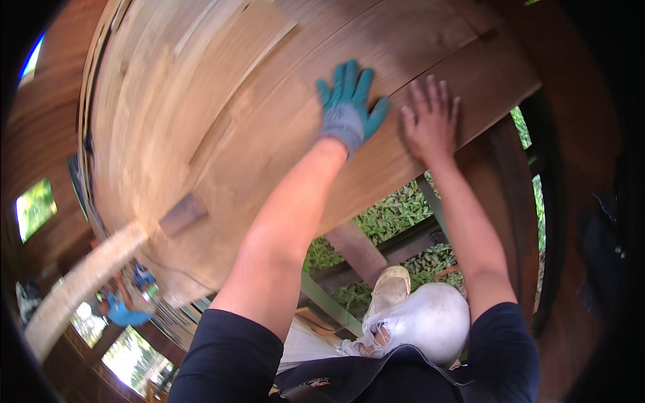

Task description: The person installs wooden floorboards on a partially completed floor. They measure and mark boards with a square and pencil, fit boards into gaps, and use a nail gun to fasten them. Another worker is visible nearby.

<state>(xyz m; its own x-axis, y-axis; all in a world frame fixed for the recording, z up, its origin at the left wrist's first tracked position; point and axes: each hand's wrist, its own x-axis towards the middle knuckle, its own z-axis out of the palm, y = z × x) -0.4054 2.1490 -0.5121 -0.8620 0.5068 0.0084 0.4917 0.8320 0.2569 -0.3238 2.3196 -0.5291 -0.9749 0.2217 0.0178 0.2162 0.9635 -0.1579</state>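
Observation:
My left hand [348,107], in a green-and-grey work glove, lies flat with fingers spread on a brown wooden plank [285,141]. Beside it, to the right, my bare right hand [431,124] rests palm down on the wood near the plank's right edge, fingers stretched out. A dark seam between boards runs just ahead of both hands. Neither hand grips anything. A small dark wooden block [183,214] sits on the boards to the left of my left forearm.
Lighter planks [181,87] cover the far left. A pale curved beam [87,285] stands at lower left, with a person in blue [126,314] beyond it. Below the plank are open framing beams [356,252] over green plants [396,208]. My shoe [391,287] is among the beams.

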